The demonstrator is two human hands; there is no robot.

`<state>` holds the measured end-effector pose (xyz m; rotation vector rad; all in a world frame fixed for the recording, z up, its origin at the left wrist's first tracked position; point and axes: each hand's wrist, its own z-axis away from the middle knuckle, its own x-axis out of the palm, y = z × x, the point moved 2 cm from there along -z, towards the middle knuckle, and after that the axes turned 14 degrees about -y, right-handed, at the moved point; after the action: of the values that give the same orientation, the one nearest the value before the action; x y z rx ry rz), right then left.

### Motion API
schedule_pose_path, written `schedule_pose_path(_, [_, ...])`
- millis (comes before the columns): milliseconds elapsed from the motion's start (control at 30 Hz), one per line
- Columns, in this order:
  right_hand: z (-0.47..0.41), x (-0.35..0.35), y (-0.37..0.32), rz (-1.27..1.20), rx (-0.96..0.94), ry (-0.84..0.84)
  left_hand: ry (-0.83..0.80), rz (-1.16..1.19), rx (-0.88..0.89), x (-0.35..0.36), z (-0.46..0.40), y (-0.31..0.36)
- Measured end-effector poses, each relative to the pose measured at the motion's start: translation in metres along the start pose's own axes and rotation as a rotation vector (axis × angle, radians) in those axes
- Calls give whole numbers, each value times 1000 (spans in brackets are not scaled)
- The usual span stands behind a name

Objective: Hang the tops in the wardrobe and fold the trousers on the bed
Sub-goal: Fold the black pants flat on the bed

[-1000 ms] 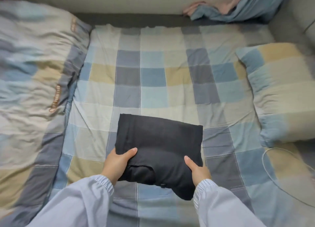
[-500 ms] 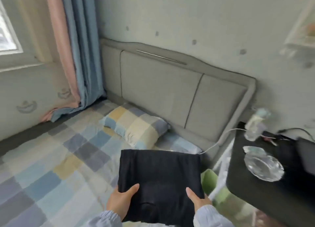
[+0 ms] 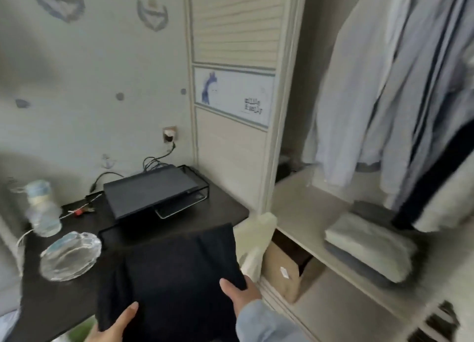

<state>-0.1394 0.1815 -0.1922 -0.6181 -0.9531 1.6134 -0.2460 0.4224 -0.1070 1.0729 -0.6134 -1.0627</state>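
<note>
I carry the folded black trousers (image 3: pixel 174 277) in front of me, above the edge of a dark bedside table. My left hand (image 3: pixel 112 326) holds their lower left corner, thumb on top. My right hand (image 3: pixel 241 293) grips their right edge, thumb over the cloth. The open wardrobe (image 3: pixel 302 213) fills the right side. Pale blue and white tops (image 3: pixel 372 97) hang inside it. On its shelf lies a stack of folded clothes (image 3: pixel 369 249). The bed is out of view.
The black bedside table (image 3: pixel 51 300) carries a plastic bottle (image 3: pixel 42 208), a glass dish (image 3: pixel 70 255) and a black device on a wire stand (image 3: pixel 151 192) with cables to a wall socket. A cardboard box (image 3: pixel 284 272) sits under the wardrobe shelf. The louvred wardrobe door (image 3: pixel 233 85) stands beside it.
I lifted the folded trousers off the bed and turned right with them, past the headboard and bedside table, until the wardrobe came into view. Both hands kept their hold.
</note>
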Motion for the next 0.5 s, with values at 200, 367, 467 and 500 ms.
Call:
schedule_pose_path(200, [43,-86,-72,-128,-11,142,-9,-201,79,105,-15,64])
schedule_pose_path(367, [27,-186,-78,-171,-91,295,-156,-251,151,224,-39,95])
schedule_pose_path(467, [24,-245,-72,-304,-50,404,-265,-317,149,298,-59,99])
schedule_pose_path(500, [23,-263,-67,-321,-39,418,-307,-361,146,321,-65,98])
